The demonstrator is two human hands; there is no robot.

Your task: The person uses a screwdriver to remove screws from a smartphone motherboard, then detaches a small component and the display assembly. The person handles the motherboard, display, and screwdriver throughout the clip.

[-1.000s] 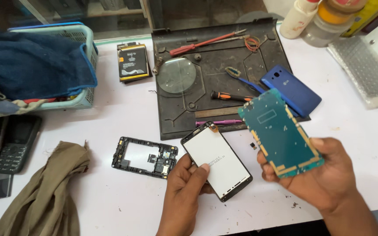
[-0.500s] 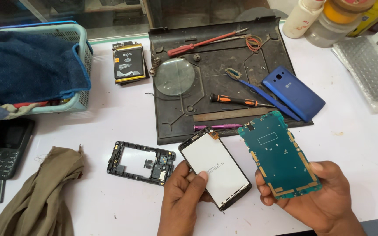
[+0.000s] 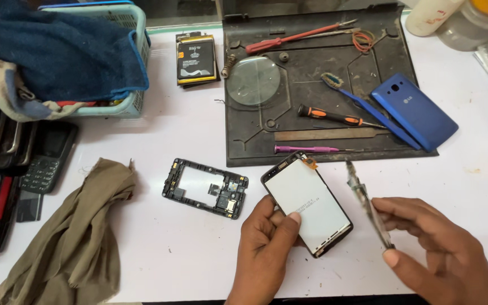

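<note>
Screen panel [image 3: 307, 204] pinched by left hand [image 3: 266, 248] at table's 6 o'clock. Circuit board [image 3: 368, 204] held edge-on in right hand [image 3: 436, 251] fingers, 5 o'clock. Risk: thin board flexed or dropped under loose grip.

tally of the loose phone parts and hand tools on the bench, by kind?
Phone parts: 5 (screen panel in left hand, circuit board edge-on in right hand, black frame, battery, blue back cover)
Screwdrivers: 3 (red, orange-black, pink)
Brush: 1
Total: 9
</note>
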